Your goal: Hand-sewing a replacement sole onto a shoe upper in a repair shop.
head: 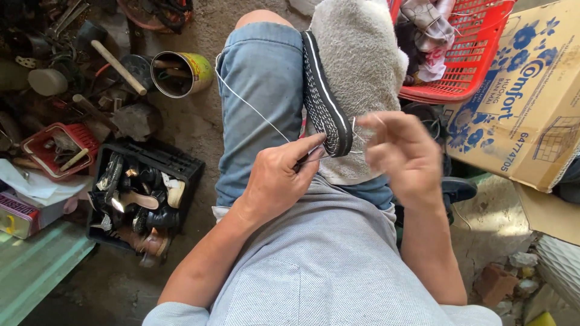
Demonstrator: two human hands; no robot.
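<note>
Centrally, just above mid-frame, a shoe [326, 102] lies propped across the person's lap, its black sole with white stitching turned on edge toward the camera. It rests against a grey towel [359, 66] draped over the right knee.

The left hand [278, 178] sits at the lower end of the sole, fingers pinched together on what appears to be a thin tool or needle; the tool itself is too small to identify with certainty. A white thread [248, 102] runs taut from that pinch up and across the denim shorts [260, 96] toward the upper centre of the frame.

The right hand [402, 157] is raised just right of the sole, fingers curled loosely; a fine strand seems to pass near the fingertips, but whether it is gripped cannot be told because of blur.

Surroundings: a black crate [181, 163] of assorted shoes at lower left, an open tin can [181, 72] and a hammer [118, 66] at upper left, a red basket [471, 54] at upper right, and a cardboard box [525, 102] at far right.

Risks noted: the sole is steadied only by knee and towel, so a hard pull could shift it. The taut thread could snag on the shorts or snap. The pinching fingers lie close to the tool point, so a slip could prick them.
</note>
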